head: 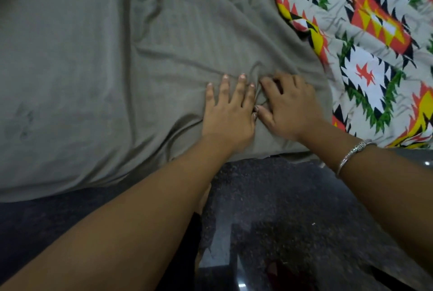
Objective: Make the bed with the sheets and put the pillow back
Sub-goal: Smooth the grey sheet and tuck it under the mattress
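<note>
A grey-green sheet (98, 51) covers the bed and hangs over its near edge, with long creases running toward my hands. My left hand (228, 112) lies flat on the sheet near the edge, fingers straight and spread. Right beside it, my right hand (290, 108) has its fingers curled into the cloth, bunching a small fold between the two hands. A patterned sheet (375, 44) with orange, yellow, green and black shapes lies on the bed's right part, under the grey one's edge. No pillow is in view.
The dark speckled floor (281, 208) lies below the bed's edge. A silver bangle (351, 157) sits on my right wrist. Dark cloth (35, 232) fills the lower left under my left arm.
</note>
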The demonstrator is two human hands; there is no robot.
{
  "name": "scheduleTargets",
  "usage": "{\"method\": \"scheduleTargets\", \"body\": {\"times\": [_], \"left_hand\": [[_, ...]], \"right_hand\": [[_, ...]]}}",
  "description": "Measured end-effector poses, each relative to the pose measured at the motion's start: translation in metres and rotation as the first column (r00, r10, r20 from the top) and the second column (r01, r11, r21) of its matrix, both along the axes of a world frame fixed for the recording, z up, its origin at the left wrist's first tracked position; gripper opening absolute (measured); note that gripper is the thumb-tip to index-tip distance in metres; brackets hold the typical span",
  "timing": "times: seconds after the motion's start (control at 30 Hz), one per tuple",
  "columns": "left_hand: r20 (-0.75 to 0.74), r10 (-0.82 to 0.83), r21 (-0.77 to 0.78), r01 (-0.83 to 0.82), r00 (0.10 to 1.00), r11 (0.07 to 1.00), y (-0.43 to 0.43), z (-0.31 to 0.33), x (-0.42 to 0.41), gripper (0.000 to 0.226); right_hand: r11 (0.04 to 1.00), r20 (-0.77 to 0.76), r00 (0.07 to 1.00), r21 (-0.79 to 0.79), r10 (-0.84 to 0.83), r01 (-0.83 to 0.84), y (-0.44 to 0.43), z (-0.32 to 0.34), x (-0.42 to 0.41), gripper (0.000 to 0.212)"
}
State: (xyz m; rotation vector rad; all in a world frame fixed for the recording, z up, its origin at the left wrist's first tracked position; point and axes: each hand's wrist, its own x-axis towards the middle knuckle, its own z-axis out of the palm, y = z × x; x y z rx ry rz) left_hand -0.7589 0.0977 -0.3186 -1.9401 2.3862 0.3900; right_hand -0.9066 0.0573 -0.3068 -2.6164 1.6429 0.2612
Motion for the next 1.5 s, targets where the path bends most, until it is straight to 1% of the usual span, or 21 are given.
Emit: {"method": "scheduleTargets", "body": {"times": [0.1,0.2,0.27,0.3,0.33,0.4,0.43,0.5,0.6,0.67,0.77,0.9,1.1,1.2,1.27,1.3,1.33,1.37,1.43,1.47,1.5], "left_hand": [[-0.002,-0.093,0.006,0.093,0.996,0.996,-0.010,0.001,-0.006,0.062],[0.001,-0.190,0.040,0.190,0.982,0.981,-0.020,0.006,-0.008,0.063],[-0.062,-0.244,0.052,0.247,0.968,0.968,-0.027,0.009,-0.002,0.065],[-0.092,-0.265,0.026,0.269,0.960,0.963,-0.031,0.012,0.005,0.066],[-0.106,-0.259,-0.028,0.257,0.960,0.966,-0.036,0.015,0.012,0.066],[-0.106,-0.116,-0.116,0.104,0.988,0.988,-0.049,0.023,0.029,0.069],[-0.092,-0.038,-0.090,0.029,0.995,0.995,-0.056,0.024,0.038,0.071],[-0.025,0.041,0.047,-0.039,0.999,0.998,-0.063,0.020,0.049,0.077],[0.065,0.001,0.078,-0.006,0.998,0.997,-0.060,0.012,0.047,0.087],[0.076,0.006,0.083,-0.012,0.997,0.996,-0.057,0.008,0.039,0.095],[0.094,0.019,0.049,-0.024,0.995,0.998,-0.056,0.006,0.033,0.097],[0.096,0.058,0.029,-0.061,0.994,0.998,-0.050,0.003,0.025,0.098],[0.093,0.089,0.064,-0.095,0.992,0.993,-0.030,0.009,-0.007,0.097],[0.021,0.144,-0.025,-0.144,0.989,0.989,-0.008,0.014,-0.014,0.096],[-0.031,0.151,-0.100,-0.153,0.988,0.983,0.018,0.017,-0.014,0.087],[-0.030,0.143,-0.118,-0.145,0.989,0.982,0.032,0.018,-0.013,0.077],[-0.009,0.131,-0.125,-0.131,0.991,0.983,0.046,0.022,-0.013,0.064],[0.018,0.112,-0.117,-0.109,0.994,0.987,0.056,0.026,-0.013,0.049],[0.077,0.052,-0.065,-0.047,0.996,0.997,0.062,0.033,-0.013,0.022],[0.096,0.030,-0.047,-0.025,0.995,0.999,0.059,0.038,-0.014,0.012],[0.112,0.009,-0.035,-0.005,0.994,0.999,0.054,0.042,-0.016,0.008]], "right_hand": [[1.000,-0.062,0.998,-0.001,0.003,-0.003,-0.005,0.001,-0.014,0.065],[0.998,-0.140,0.990,0.070,-0.001,0.011,-0.012,0.006,-0.016,0.071],[0.998,-0.168,0.986,0.065,-0.012,0.023,-0.020,0.014,-0.013,0.070],[0.999,-0.161,0.987,0.043,-0.023,0.030,-0.026,0.021,-0.008,0.066],[1.000,-0.139,0.990,0.011,-0.024,0.026,-0.034,0.025,-0.001,0.060],[0.999,-0.089,0.995,-0.016,0.041,-0.043,-0.052,0.029,0.014,0.055],[0.996,-0.075,0.993,0.008,0.093,-0.092,-0.059,0.027,0.021,0.059],[0.985,-0.070,0.986,0.089,0.151,-0.145,-0.069,0.019,0.031,0.069],[0.976,-0.105,0.980,0.159,0.169,-0.151,-0.074,0.000,0.030,0.077],[0.975,-0.116,0.976,0.148,0.185,-0.167,-0.077,-0.007,0.024,0.083],[0.972,-0.105,0.974,0.140,0.202,-0.187,-0.078,-0.008,0.022,0.092],[0.964,-0.084,0.969,0.157,0.232,-0.217,-0.078,-0.008,0.017,0.096],[0.951,-0.080,0.965,0.210,0.249,-0.228,-0.070,-0.001,-0.011,0.101],[0.948,-0.059,0.968,0.227,0.243,-0.224,-0.056,0.003,-0.027,0.098],[0.955,-0.064,0.971,0.206,0.231,-0.214,-0.048,0.008,-0.034,0.094],[0.952,-0.066,0.965,0.192,0.253,-0.237,-0.042,0.013,-0.037,0.092],[0.941,-0.059,0.950,0.171,0.306,-0.292,-0.036,0.018,-0.038,0.088],[0.910,-0.043,0.915,0.134,0.401,-0.392,-0.029,0.023,-0.041,0.082],[0.801,-0.031,0.803,0.100,0.596,-0.590,-0.011,0.028,-0.048,0.061],[0.764,-0.027,0.768,0.122,0.640,-0.633,-0.003,0.029,-0.050,0.045],[0.749,-0.012,0.755,0.134,0.656,-0.648,0.002,0.030,-0.050,0.031]]}}
